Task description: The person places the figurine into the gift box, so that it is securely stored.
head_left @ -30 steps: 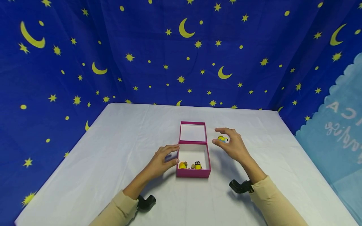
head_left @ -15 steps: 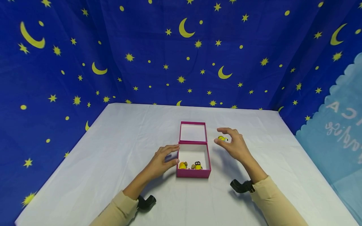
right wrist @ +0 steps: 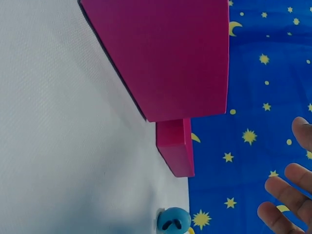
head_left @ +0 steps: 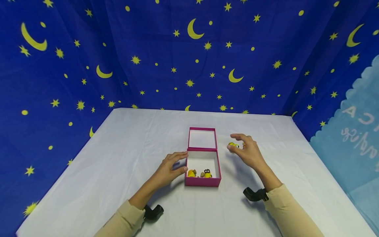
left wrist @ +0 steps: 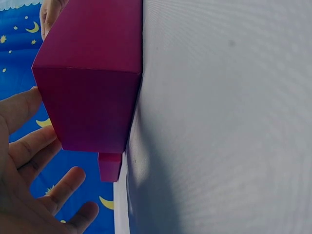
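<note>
A magenta box stands on the table with its hinged lid folded back. Inside, along the front wall, are a yellow toy figure with brown on it and a yellow toy figure with a black head. A small tan thing between them is partly hidden. My left hand touches the box's left side with fingers spread. My right hand, fingers apart and holding nothing, hovers by a yellow minion figure lying right of the box. Its blue end shows in the right wrist view, apart from the fingers.
A white cloth covers the table. Blue curtains with moons and stars enclose the back and sides. A light blue panel with lettering hangs at the right. Black curved pieces sit at both wrists.
My right hand has drifted slightly to the right, away from the box, while the minion figure beside it stays put. The left hand and the box have not moved.
</note>
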{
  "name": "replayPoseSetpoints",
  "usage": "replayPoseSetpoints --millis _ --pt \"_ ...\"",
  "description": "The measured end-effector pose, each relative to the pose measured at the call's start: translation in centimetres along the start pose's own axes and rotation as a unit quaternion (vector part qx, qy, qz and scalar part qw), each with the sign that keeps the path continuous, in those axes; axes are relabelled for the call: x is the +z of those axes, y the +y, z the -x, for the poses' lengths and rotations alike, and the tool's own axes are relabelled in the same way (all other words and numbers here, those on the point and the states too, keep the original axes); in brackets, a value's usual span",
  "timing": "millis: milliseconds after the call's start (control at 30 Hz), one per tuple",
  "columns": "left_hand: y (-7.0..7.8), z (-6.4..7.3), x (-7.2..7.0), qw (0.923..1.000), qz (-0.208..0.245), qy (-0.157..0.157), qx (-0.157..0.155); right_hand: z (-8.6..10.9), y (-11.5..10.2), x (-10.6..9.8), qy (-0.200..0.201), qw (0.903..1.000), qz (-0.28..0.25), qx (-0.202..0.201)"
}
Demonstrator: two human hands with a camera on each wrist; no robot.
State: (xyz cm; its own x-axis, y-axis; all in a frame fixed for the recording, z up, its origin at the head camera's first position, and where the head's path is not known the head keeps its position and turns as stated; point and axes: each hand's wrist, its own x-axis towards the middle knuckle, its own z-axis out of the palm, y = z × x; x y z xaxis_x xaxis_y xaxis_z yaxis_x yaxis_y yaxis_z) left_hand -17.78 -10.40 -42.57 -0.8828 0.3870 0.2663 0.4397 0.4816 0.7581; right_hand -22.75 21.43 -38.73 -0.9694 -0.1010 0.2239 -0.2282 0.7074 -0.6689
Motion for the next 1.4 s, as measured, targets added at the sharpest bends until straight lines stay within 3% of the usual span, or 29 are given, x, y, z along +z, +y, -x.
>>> replayPoseSetpoints --millis 1400 --pt "-0.1 0.1 0.0 1.0 0.003 -0.004 -0.003 -0.4 2.7 -0.6 -0.009 0.999 0.009 0.043"
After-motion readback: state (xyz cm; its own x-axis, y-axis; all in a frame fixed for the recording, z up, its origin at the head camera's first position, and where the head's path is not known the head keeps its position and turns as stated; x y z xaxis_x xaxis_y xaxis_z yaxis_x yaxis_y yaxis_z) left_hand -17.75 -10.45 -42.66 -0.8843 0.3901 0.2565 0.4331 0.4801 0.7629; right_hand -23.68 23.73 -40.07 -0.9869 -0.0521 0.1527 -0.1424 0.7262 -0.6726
